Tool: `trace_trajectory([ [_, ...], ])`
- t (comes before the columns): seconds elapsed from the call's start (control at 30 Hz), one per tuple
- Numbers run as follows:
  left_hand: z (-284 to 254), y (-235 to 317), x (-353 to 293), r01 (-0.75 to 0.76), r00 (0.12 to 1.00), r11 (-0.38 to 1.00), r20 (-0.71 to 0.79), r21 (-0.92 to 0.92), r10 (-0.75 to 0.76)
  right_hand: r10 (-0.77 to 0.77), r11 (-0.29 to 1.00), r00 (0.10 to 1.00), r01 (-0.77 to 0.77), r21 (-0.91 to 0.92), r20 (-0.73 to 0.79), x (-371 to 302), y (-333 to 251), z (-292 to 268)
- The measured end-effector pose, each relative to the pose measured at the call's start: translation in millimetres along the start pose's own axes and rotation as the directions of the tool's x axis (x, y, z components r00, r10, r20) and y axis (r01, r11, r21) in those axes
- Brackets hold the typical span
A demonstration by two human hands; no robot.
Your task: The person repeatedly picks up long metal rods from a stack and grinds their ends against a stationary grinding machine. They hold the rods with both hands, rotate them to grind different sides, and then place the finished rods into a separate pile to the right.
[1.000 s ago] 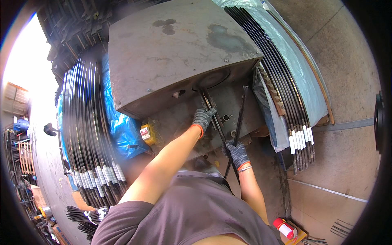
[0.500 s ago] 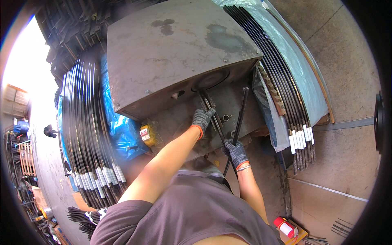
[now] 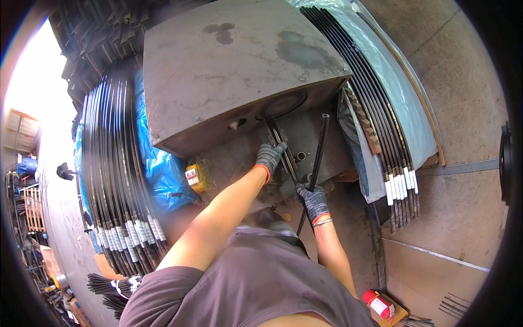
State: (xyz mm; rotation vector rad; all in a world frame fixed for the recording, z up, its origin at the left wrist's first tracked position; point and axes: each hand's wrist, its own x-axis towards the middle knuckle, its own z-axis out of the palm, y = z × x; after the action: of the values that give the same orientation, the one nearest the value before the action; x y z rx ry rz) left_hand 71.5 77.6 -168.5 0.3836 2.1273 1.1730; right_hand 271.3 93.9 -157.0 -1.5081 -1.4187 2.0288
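Concrete floor [image 3: 468, 65] spans the right; a steel box [image 3: 234, 71] fills the upper middle. At centre, left hand [image 3: 269, 156] grips a rod [image 3: 293, 170], right hand [image 3: 313, 203] clamps black rods crossing — apparently aligning; next likely calls for steadiness.

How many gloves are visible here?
2. One grey glove is on the left hand, below the grey metal box; the second glove is on the right hand, lower and farther right. Others may be hidden.
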Motion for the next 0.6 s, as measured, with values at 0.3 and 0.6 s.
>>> trace_trajectory([
  [0.3, 6, -16, 15, -0.032, 0.999, 0.999, 0.010, -0.038, 0.033, -0.004, 1.000, 0.999, 0.005, -0.014, 0.048, 0, -10, 4],
  [0.6, 2, -4, 5, -0.038, 0.999, 0.995, 0.005, -0.096, 0.039, -0.039, 0.999, 0.999, 0.040, -0.034, 0.025, 10, -2, 4],
])
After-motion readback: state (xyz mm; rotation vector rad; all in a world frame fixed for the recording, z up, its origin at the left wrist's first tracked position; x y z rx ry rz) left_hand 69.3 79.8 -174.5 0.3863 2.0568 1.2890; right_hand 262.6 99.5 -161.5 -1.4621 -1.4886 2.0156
